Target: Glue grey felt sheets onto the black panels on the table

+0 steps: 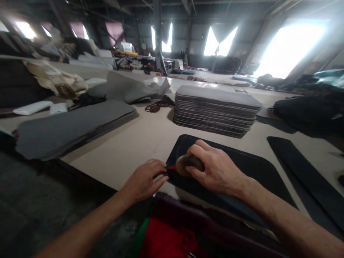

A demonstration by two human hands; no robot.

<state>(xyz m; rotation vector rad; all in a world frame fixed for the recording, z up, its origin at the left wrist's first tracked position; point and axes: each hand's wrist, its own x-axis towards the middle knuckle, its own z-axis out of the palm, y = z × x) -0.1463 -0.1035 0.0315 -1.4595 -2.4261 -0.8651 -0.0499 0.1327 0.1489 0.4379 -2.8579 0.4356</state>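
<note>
Dark panel (251, 163), laid flat on the pale surface (126, 147), nr its front edge. A rounded brown tool (185, 166) is enclosed in the R grip (216, 166), fingers wrapped; its red tip (172, 167) is directed L. The L grip (143, 179) is narrow, thumb & fingertips being closed about the panel's L corner. Exact contact btwn tip & panel can't be told at this res.

Risks (judged): L fingertips could be struck or scraped if the tool slips, the tip being aimed at them w/ v. little gap. The corner could be creased by excess pressure; the panel could be skewed if the L hold is loosened, as no weight is seen on its far end.

Edges & room: overhang at the front is poss., the panel's near side being set close to the surface edge. Rearward travel is limited by the grey stack (215, 111), just behind the panel; on the R, dark strips (309, 179) are laid alongside, across a narrow pale gap. Most room is offered on the L, btwn panel & flat grey pile (75, 125), w/ brown cord (154, 106) at the back
</note>
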